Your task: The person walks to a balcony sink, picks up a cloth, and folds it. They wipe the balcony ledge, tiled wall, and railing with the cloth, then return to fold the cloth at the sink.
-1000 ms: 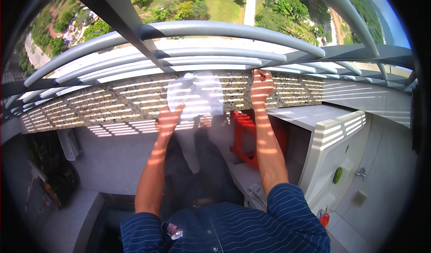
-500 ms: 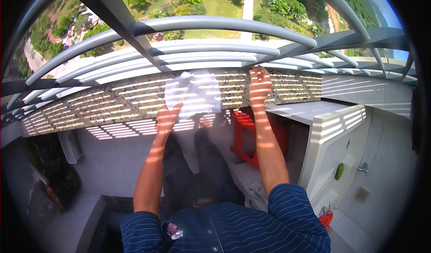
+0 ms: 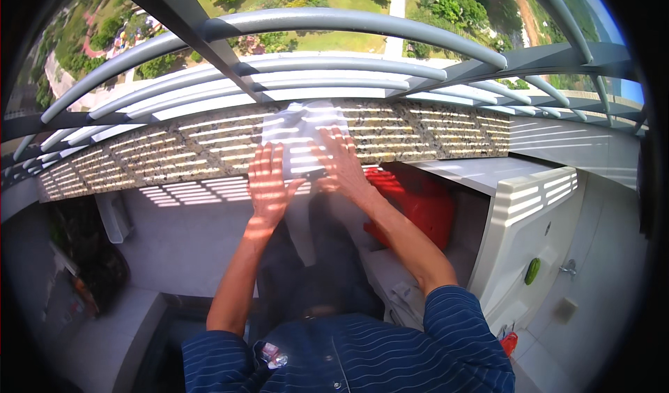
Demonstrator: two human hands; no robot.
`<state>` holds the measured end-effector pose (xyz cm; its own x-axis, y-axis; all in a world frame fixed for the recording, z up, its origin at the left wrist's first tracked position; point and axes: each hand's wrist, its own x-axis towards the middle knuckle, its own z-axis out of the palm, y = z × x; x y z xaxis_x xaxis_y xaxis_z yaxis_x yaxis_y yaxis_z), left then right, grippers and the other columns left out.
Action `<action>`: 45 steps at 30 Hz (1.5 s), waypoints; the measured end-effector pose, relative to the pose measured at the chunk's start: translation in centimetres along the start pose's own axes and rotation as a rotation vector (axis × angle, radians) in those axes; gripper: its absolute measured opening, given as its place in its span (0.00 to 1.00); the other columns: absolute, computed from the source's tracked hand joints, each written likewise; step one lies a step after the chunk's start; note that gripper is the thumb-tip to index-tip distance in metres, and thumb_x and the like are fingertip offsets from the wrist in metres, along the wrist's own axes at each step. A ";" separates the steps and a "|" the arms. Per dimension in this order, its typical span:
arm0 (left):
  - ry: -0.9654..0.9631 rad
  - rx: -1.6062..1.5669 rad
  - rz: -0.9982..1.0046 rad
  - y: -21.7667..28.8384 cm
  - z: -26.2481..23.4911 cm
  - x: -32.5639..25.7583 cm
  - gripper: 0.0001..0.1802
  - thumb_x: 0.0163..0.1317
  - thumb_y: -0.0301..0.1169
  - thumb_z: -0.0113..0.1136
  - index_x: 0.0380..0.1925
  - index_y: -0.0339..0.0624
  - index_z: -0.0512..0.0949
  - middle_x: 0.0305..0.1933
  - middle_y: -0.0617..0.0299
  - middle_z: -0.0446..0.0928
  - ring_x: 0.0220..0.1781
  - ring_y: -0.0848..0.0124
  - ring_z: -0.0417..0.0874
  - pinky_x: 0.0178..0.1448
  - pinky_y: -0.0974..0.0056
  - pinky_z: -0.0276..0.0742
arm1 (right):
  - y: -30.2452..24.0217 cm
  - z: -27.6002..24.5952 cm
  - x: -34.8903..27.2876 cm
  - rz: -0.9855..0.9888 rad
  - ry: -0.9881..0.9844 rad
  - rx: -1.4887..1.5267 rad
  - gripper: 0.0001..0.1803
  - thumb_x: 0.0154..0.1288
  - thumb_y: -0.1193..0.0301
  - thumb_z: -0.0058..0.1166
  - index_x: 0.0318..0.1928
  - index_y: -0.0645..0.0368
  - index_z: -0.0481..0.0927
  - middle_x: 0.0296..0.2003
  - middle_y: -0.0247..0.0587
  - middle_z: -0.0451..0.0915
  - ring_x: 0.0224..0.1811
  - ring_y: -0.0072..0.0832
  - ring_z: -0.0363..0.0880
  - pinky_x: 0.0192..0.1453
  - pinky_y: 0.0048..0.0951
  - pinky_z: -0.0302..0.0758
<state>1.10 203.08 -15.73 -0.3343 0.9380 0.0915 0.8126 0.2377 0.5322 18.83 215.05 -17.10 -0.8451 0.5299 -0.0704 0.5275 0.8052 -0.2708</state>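
A thin white sheet (image 3: 298, 134), a cloth or a bag by its look, lies on the speckled stone ledge (image 3: 216, 139) under the railing. Its far end is crumpled and its near part is flatter. My left hand (image 3: 270, 184) rests at its near left side, palm down, fingers stretched and thumb out. On its right side lies my right hand (image 3: 341, 163), fingers spread and pointing away from me. Neither hand grips anything. Striped sunlight and shadow fall over the sheet, the ledge and both hands.
Grey metal railing bars (image 3: 334, 22) curve above the ledge, with lawns and trees far below. At the right are a red plastic stool (image 3: 418, 205) and a white sink (image 3: 502, 274) holding a green gourd (image 3: 532, 271). A tap (image 3: 568, 267) is beside the sink.
My right hand has come left from the bare ledge onto the sheet's right side and opened out. My left hand's fingers, bent at the sheet's edge before, now lie stretched.
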 end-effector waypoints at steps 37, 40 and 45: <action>-0.144 0.047 0.593 8.5 12.1 8.6 0.30 0.61 0.35 0.49 0.65 0.39 0.65 0.71 0.47 0.61 0.76 0.55 0.57 0.77 0.48 0.50 | 6.5 4.3 -3.4 0.402 0.391 -0.380 0.27 0.64 0.66 0.50 0.64 0.56 0.69 0.62 0.42 0.70 0.69 0.51 0.61 0.71 0.56 0.55; -0.313 0.276 0.586 1.1 6.8 7.6 0.32 0.62 0.38 0.49 0.66 0.41 0.63 0.73 0.50 0.59 0.77 0.57 0.55 0.78 0.48 0.48 | -2.2 4.5 1.2 0.592 0.302 -0.275 0.28 0.61 0.71 0.51 0.64 0.55 0.70 0.63 0.52 0.67 0.69 0.55 0.58 0.66 0.57 0.62; 0.054 0.449 0.601 -12.2 0.9 7.5 0.33 0.64 0.41 0.46 0.69 0.47 0.60 0.75 0.53 0.56 0.77 0.60 0.54 0.79 0.49 0.46 | -9.1 9.0 10.5 0.370 0.573 0.097 0.27 0.56 0.73 0.49 0.60 0.57 0.74 0.62 0.61 0.68 0.67 0.58 0.62 0.62 0.56 0.62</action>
<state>-10.87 207.42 -22.24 0.2151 0.9276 0.3055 0.9752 -0.2208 -0.0160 4.35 210.93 -24.04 -0.4180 0.8437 0.3367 0.7395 0.5313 -0.4134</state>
